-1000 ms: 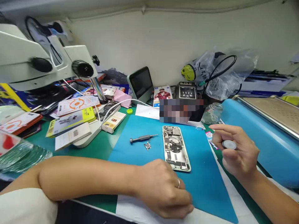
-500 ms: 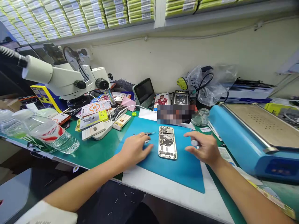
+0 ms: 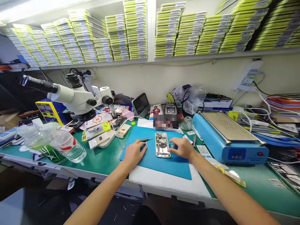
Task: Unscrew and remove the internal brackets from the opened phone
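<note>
An opened phone [image 3: 162,144], its inner parts exposed, lies upright on the blue mat [image 3: 140,132]. On the left part of the mat my left hand [image 3: 135,152] rests with its thumb apart from the bent fingers. Just past those fingertips lies a thin, dark, pen-like tool [image 3: 147,139], and small metal bits lie below it. My right hand [image 3: 182,147] is at the phone's right edge, fingers curled around a small grey, round-ended thing [image 3: 172,146] that I cannot name. Whether this thing touches the phone is hard to tell.
A blue heating-plate machine [image 3: 215,137] stands at the right, a white microscope [image 3: 77,100] at the left. Water bottles [image 3: 69,145] are by the left edge. A small glass jar [image 3: 187,123] sits behind the mat. Yellow packs [image 3: 136,34] fill the shelf above.
My right hand has moved left to the phone's edge, carrying the small grey thing. My left hand stays by the pen-like tool. The view has tilted up and turned right.
</note>
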`<state>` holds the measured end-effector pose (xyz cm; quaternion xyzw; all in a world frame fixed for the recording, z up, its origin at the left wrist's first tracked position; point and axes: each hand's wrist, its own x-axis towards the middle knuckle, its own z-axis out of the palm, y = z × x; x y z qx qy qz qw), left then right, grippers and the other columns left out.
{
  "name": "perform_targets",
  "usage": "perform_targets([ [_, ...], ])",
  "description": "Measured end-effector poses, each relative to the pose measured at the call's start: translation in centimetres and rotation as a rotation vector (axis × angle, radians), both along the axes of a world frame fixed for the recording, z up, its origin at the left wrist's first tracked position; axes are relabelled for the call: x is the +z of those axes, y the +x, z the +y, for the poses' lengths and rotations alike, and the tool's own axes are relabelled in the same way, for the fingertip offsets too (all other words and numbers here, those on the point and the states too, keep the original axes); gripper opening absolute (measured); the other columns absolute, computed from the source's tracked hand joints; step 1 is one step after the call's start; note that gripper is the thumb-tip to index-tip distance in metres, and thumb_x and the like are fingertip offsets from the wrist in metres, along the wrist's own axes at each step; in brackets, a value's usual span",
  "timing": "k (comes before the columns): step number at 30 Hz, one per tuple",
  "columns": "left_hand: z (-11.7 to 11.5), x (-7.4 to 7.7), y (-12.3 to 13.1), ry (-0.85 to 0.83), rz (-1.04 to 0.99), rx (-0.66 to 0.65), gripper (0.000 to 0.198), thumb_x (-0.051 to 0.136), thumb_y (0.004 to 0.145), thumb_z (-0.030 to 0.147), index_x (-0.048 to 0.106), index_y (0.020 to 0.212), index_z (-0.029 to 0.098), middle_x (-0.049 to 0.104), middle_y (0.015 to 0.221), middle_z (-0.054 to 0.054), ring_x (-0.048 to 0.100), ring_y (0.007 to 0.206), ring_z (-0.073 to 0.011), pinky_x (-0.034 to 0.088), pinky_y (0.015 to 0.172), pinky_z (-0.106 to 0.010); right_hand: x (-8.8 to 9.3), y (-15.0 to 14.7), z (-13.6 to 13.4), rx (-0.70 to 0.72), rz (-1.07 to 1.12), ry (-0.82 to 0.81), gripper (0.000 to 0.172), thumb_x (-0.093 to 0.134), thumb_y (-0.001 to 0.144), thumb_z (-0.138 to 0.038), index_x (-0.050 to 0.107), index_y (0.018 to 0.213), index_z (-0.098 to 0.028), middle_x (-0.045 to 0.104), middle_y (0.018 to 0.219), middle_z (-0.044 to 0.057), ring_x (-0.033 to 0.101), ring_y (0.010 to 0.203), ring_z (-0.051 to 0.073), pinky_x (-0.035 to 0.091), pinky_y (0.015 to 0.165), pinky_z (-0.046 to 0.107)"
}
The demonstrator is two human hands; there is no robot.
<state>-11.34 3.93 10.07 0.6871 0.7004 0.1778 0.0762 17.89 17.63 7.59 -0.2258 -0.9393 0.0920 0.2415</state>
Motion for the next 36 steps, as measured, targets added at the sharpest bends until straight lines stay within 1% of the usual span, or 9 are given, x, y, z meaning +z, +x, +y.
perform_targets([
  [6,0.1,-0.2,-0.2,0.013,-0.040,-0.042,0.028,0.064,0.104,0.038,0.066,0.124,0.019,0.068,0.122,-0.008,0.069,0.101,-0.0206,0.061,0.088,-0.041,-0.1,-0.1,-0.5,-0.116,-0.091,0.023,0.035,0.066,0.101,-0.038,0.064,0.130,-0.019,0.067,0.131,0.010,0.070,0.110,0.024,0.061,0.092,0.045],
  [10,0.1,-0.1,-0.4,0.013,-0.065,-0.095,0.027,0.065,0.103,0.038,0.066,0.123,0.019,0.067,0.123,-0.009,0.068,0.103,-0.0212,0.061,0.089,-0.042,0.1,-0.3,-0.5,-0.191,-0.116,0.034,0.036,0.066,0.101,-0.038,0.064,0.131,-0.019,0.067,0.133,0.010,0.069,0.111,0.024,0.061,0.094,0.046],
  [21,0.0,-0.1,-1.0,0.044,-0.149,-0.242,0.029,0.066,0.103,0.038,0.065,0.125,0.019,0.065,0.129,-0.010,0.068,0.106,-0.0221,0.060,0.091,-0.043,0.8,-0.7,-0.3,-0.177,-0.149,0.087,0.035,0.066,0.101,-0.038,0.064,0.131,-0.020,0.066,0.133,0.010,0.069,0.111,0.024,0.061,0.094,0.046],
  [27,0.4,-0.7,-1.5,0.044,-0.239,-0.314,0.029,0.066,0.103,0.039,0.066,0.124,0.019,0.067,0.125,-0.009,0.068,0.106,-0.0224,0.060,0.092,-0.044,0.9,-0.8,-0.7,-0.190,-0.102,0.130,0.034,0.065,0.102,-0.038,0.064,0.130,-0.020,0.067,0.133,0.010,0.069,0.111,0.023,0.061,0.094,0.045],
  [32,0.6,-1.1,-1.8,0.040,-0.366,-0.332,0.033,0.065,0.103,0.040,0.063,0.129,0.019,0.067,0.124,-0.009,0.069,0.102,-0.0218,0.061,0.089,-0.043,1.4,-0.9,-1.1,-0.241,0.010,0.192,0.034,0.065,0.102,-0.038,0.064,0.130,-0.020,0.066,0.134,0.010,0.069,0.111,0.024,0.061,0.094,0.046],
  [34,0.8,-1.1,-1.9,0.045,-0.433,-0.326,0.035,0.065,0.103,0.040,0.062,0.131,0.019,0.067,0.123,-0.009,0.069,0.101,-0.0216,0.061,0.088,-0.042,1.8,-1.2,-1.8,-0.275,0.068,0.220,0.034,0.065,0.101,-0.038,0.064,0.130,-0.020,0.066,0.134,0.010,0.069,0.112,0.024,0.061,0.094,0.046],
  [36,0.9,-1.2,-2.1,0.048,-0.504,-0.321,0.035,0.065,0.103,0.040,0.062,0.131,0.019,0.067,0.123,-0.009,0.069,0.100,-0.0213,0.061,0.087,-0.041,2.1,-2.1,-3.0,-0.299,0.121,0.239,0.034,0.065,0.101,-0.038,0.064,0.130,-0.020,0.066,0.134,0.010,0.069,0.112,0.024,0.061,0.095,0.046],
])
